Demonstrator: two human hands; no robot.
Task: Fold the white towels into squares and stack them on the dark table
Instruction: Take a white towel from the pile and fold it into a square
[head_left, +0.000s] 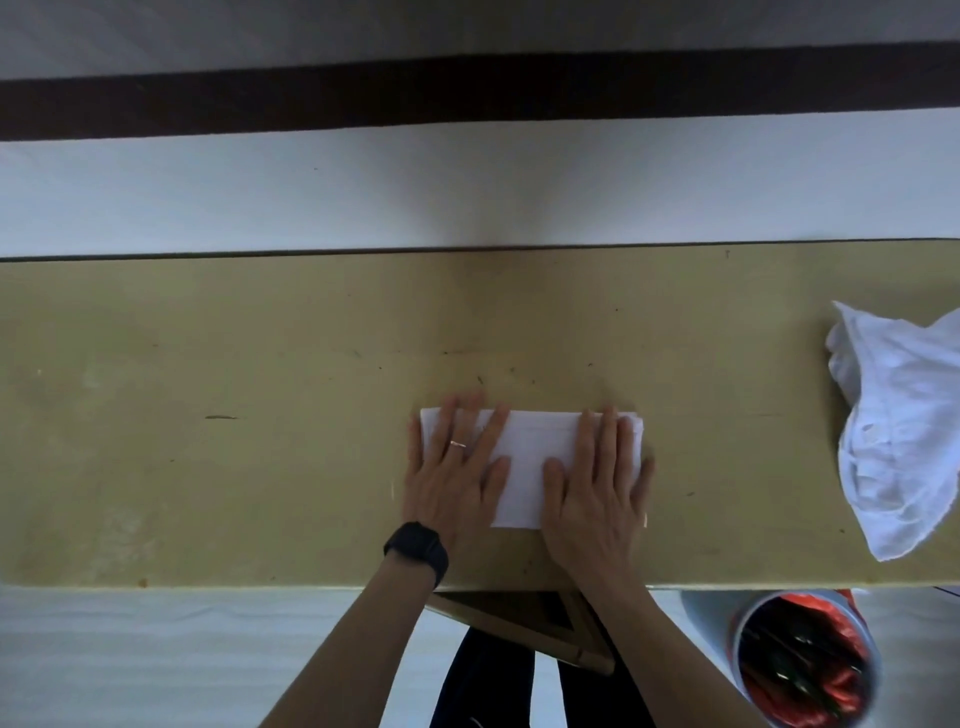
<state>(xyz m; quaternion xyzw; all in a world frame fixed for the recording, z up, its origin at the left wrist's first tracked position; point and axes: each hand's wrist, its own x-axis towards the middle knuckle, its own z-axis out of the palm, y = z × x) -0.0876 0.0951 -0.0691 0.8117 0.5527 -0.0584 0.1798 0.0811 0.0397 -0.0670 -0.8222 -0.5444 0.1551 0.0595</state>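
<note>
A folded white towel (527, 457) lies flat on the olive-tan table (234, 415), near the front edge at the middle. My left hand (452, 467) presses on the towel's left part with straight, spread fingers; it wears a ring, and a black watch sits on the wrist. My right hand (597, 483) lies flat on the towel's right part, fingers straight. A crumpled pile of white towels (904, 426) sits at the table's right end, apart from both hands.
A white bucket (805, 670) with a red liner stands on the floor below the table's right front edge. A wooden frame (524, 623) shows under the table by my legs. Beyond the far edge lie a pale floor and a dark band.
</note>
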